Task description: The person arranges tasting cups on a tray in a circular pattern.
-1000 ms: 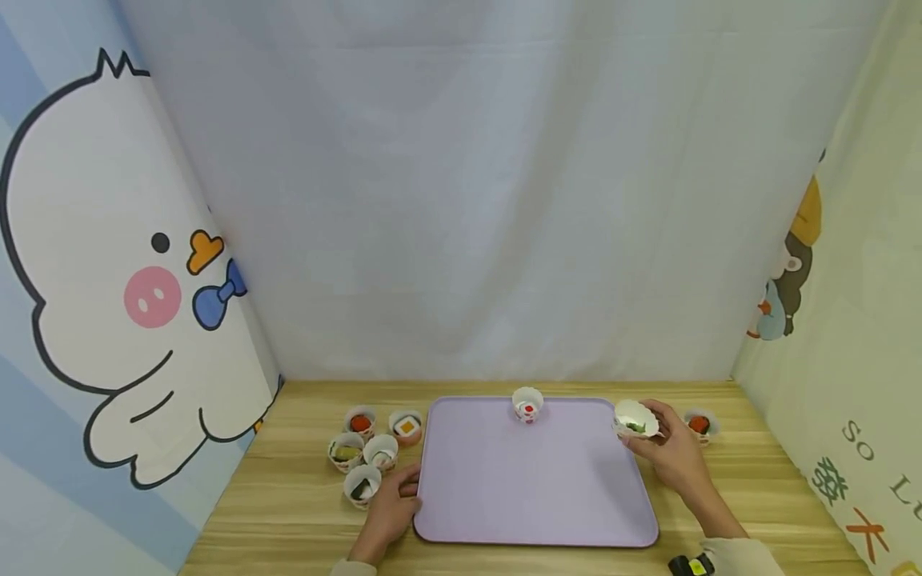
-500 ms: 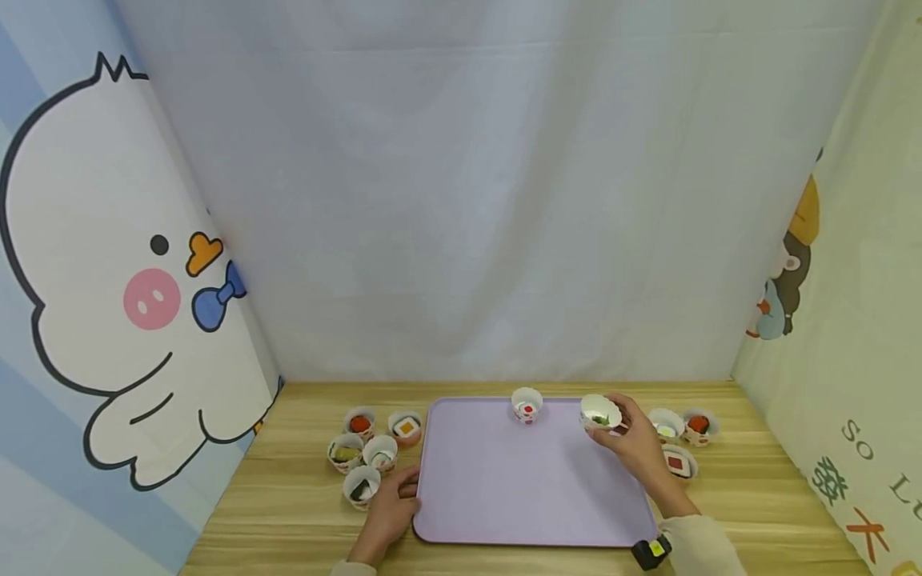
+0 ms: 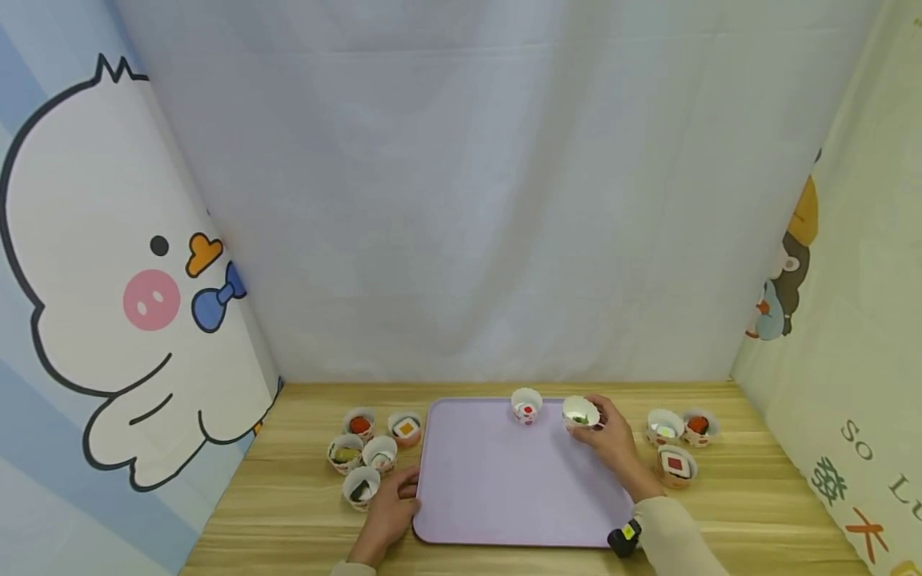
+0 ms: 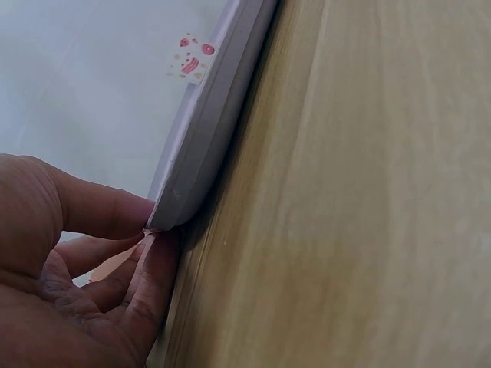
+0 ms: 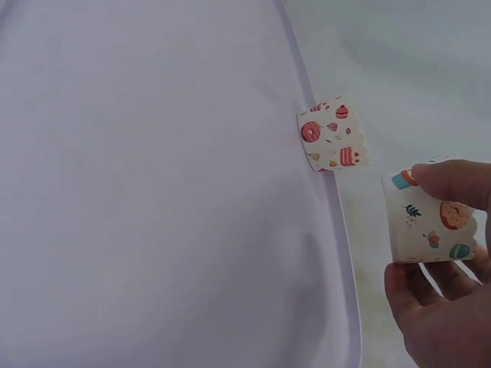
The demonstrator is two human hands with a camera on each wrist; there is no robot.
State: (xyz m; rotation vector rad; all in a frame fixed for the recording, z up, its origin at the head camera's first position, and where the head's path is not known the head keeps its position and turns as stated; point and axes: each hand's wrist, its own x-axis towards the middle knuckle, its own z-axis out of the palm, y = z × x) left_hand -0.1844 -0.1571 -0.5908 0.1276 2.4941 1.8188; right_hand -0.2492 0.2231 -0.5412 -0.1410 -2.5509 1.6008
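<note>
Holding a cup [image 3: 580,411], right hand [image 3: 610,438] hovers near tray's far edge [image 3: 471,399]

Right sleeve [image 3: 677,534]: cream, plain cloth. Wrist unit [image 3: 621,541]: black, boxy, with a yellow patch [image 3: 629,530] (the one bright accent), just left of the right sleeve. Right hand [image 3: 612,438]: bare, beyond the right sleeve. Left sleeve [image 3: 353,569]: well left of the right sleeve, apparently cream, mostly out of view. Left hand [image 3: 391,508]: bare.
</note>
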